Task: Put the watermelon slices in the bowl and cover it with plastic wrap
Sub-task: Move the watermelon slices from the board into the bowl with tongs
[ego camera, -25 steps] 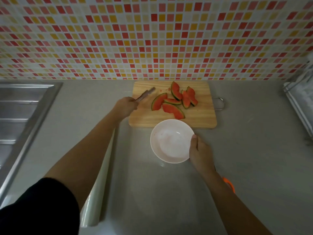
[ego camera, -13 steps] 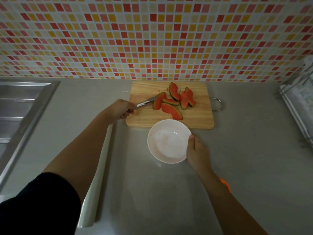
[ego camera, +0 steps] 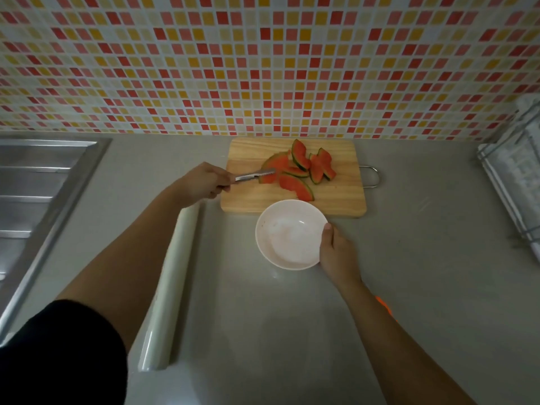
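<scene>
Several watermelon slices [ego camera: 304, 172] with green rind lie piled on a wooden cutting board [ego camera: 336, 197] at the back of the counter. My left hand [ego camera: 203, 182] grips metal tongs [ego camera: 254, 175] whose tips clamp the leftmost slice [ego camera: 274, 165]. A white bowl [ego camera: 287, 233], with nothing in it, stands just in front of the board. My right hand [ego camera: 336, 252] holds its right rim, thumb on the edge. A roll of plastic wrap [ego camera: 172, 285] lies lengthwise on the counter under my left forearm.
A steel sink and drainer [ego camera: 38, 206] fill the left side. A wire rack with a white thing [ego camera: 517, 176] stands at the right edge. The tiled wall [ego camera: 263, 65] rises right behind the board. Something orange [ego camera: 384, 306] peeks out beside my right forearm.
My left hand has swung the tongs down from the board's back left onto the leftmost slice, and their tips now clamp it. The right hand has stayed on the bowl.
</scene>
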`<state>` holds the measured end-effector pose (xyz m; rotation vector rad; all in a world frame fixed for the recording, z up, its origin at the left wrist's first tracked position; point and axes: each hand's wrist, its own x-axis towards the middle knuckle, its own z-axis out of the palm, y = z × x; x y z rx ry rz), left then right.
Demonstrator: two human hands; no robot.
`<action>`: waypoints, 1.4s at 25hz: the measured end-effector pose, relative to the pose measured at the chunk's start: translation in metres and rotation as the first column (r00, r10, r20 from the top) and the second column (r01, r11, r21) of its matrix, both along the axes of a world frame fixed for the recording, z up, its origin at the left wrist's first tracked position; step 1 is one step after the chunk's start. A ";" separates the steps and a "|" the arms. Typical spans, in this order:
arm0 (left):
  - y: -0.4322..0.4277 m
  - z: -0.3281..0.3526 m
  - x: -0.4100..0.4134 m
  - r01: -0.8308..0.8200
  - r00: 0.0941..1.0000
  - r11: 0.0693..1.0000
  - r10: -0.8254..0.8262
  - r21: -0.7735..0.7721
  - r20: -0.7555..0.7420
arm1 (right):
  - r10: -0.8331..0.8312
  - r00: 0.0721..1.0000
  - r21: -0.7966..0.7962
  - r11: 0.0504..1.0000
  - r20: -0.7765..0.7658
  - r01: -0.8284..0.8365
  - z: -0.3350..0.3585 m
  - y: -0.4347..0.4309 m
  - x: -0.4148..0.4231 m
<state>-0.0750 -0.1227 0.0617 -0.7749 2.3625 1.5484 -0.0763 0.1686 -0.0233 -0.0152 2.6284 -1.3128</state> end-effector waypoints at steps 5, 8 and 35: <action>0.015 0.015 0.028 0.419 0.892 0.906 -0.400 -0.055 0.211 | 0.010 0.999 0.041 0.999 -0.035 -0.009 0.001 -0.001 -0.002; 0.047 0.016 0.017 0.579 0.811 0.751 -0.492 -0.317 0.317 | 0.011 0.999 0.061 0.998 -0.047 -0.009 0.003 -0.002 -0.001; 0.022 -0.030 -0.066 -0.037 0.997 0.997 0.042 -0.073 0.069 | -0.001 0.998 0.042 0.999 -0.055 0.004 -0.001 0.000 -0.001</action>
